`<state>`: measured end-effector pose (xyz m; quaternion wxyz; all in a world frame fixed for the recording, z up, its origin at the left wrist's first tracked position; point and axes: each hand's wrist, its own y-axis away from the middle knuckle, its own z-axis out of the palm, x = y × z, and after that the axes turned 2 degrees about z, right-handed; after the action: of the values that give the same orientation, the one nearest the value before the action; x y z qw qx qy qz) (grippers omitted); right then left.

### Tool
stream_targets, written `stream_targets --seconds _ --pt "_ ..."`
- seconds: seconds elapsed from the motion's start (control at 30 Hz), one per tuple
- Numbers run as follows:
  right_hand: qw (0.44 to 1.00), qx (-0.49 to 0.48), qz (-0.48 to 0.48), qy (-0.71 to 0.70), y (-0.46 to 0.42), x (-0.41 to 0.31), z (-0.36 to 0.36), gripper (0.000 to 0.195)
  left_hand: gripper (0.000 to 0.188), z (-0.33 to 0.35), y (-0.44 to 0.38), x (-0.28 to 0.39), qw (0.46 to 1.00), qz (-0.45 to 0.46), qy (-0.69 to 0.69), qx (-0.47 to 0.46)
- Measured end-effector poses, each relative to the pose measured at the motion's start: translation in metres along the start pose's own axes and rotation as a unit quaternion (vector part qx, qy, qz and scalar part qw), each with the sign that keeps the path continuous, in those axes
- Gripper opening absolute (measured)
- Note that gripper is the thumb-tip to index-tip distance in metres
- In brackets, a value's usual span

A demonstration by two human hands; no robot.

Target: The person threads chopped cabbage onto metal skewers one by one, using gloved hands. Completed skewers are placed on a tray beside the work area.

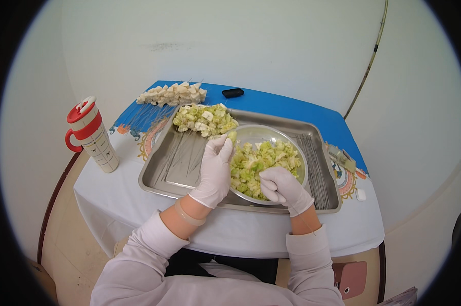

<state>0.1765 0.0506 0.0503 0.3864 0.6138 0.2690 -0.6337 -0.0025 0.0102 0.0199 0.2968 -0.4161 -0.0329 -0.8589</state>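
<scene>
My left hand, in a white glove, pinches a piece of pale green leafy vegetable above the left rim of a round metal bowl. Gloved too, my right hand is closed on a thin metal skewer over the bowl's near right side; the skewer's end sticks out past the wrist. Chopped leafy vegetable fills much of the bowl. The bowl sits in a rectangular metal tray. Skewered leafy pieces lie at the tray's far left, and bare metal skewers along its right side.
Skewers of off-white chunks lie at the table's far left. A tumbler with a red lid stands left of the tray. A black object lies at the back, a clear plastic package and a small white object at the right.
</scene>
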Motion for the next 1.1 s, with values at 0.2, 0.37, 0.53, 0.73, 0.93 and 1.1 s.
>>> stream_targets --seconds 0.2,0.37,0.53,0.73,0.93,1.1 --pt "1.0 0.008 -0.002 0.006 -0.002 0.002 0.004 0.039 0.014 0.002 0.006 -0.013 0.998 0.041 -0.052 0.005" --pt "1.0 0.018 -0.008 0.007 -0.002 0.001 0.005 0.04 0.011 0.004 0.009 -0.01 0.996 0.064 -0.063 -0.005" --pt "0.999 0.028 -0.017 -0.016 -0.006 0.006 0.009 0.039 0.014 0.007 0.027 -0.018 0.991 0.049 -0.115 -0.055" --pt "0.999 0.026 -0.012 -0.031 -0.01 0.008 0.006 0.038 0.016 0.006 0.024 -0.014 0.994 0.022 -0.093 -0.059" --pt "0.995 0.083 -0.054 -0.018 -0.014 0.013 0.011 0.031 0.015 0.006 0.015 -0.009 0.997 0.047 -0.059 -0.006" --pt "0.994 0.092 -0.061 -0.019 -0.016 0.016 0.009 0.03 0.014 0.005 0.017 -0.013 0.996 0.037 -0.077 -0.027"
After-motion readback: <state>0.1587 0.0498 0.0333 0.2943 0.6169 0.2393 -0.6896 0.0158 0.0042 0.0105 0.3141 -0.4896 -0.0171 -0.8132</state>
